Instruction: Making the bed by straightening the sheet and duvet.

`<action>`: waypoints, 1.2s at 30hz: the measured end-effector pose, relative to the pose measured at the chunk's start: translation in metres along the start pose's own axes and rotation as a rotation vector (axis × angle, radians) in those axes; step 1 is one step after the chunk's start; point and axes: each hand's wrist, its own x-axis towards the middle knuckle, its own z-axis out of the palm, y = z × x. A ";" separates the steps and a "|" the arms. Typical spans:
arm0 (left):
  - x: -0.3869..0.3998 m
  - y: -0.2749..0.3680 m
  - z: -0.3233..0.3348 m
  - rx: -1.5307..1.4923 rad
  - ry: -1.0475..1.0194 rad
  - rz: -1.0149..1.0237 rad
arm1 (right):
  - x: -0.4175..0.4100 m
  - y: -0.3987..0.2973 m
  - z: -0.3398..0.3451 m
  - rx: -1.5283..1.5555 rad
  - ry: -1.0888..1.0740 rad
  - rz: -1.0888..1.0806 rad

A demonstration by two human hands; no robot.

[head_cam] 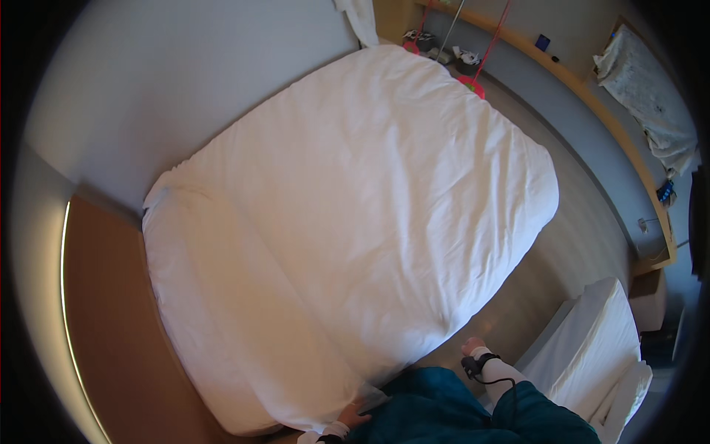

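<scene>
A bed with a white duvet (344, 188) fills the middle of the head view. Its cover is wrinkled on the right side, and a smoother folded band (249, 294) crosses the end nearest the headboard. My left hand (354, 415) is at the near edge of the bedding, by a blurred loose corner of white cloth (374, 398). Whether its fingers grip that cloth is unclear. My right hand (473, 346) hangs apart from the bed over the floor, fingers curled, with no object visible in it. A dark device with a cable (473, 366) is strapped to that wrist.
A brown headboard (111, 322) with a light strip stands left. White linen (588, 338) lies on a surface at my right. Red-handled cleaning tools (491, 47) stand beyond the bed. A wooden shelf (604, 111) runs along the far wall, above the floor (582, 238).
</scene>
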 end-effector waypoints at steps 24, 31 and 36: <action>0.085 0.104 0.022 0.079 -0.132 -0.393 | -0.022 0.260 -0.017 0.444 0.090 -0.090; 0.276 0.321 0.053 -0.235 -0.171 -0.229 | 0.057 0.376 -0.077 1.095 0.285 0.172; 0.341 0.505 0.045 -0.362 -0.053 0.005 | 0.092 0.414 -0.158 1.071 0.214 0.194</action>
